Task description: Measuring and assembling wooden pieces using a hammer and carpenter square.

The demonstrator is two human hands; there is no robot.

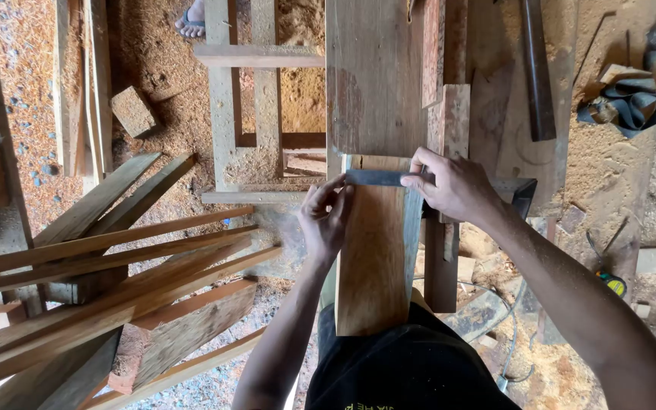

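- Fingers of the right hand (453,186) are pressing down on the metal blade of a try square (377,178), which is lying across the reddish plank (377,250); this hand is clenched on the square, with its thumb side toward the plank's right edge.
- Left hand (326,216) is pinching something thin at the left end of the blade, close to the plank's left edge; it looks like a marking tool, but it is too small to tell.
- Plank is lying lengthwise in front of the person, its far end touching a wider board (373,76) on the work surface (609,152), and its near end is reaching out to the person's body.
- Risk, as I judge it: if the right hand is relaxing, the blade could be turning and the line would be going crooked.
- Also the plank seems to be overhanging, so pressure could be tipping or shifting it.
- Loose slats (108,258) are piling up at the left, on the sawdust floor (153,45), and could be catching an elbow.
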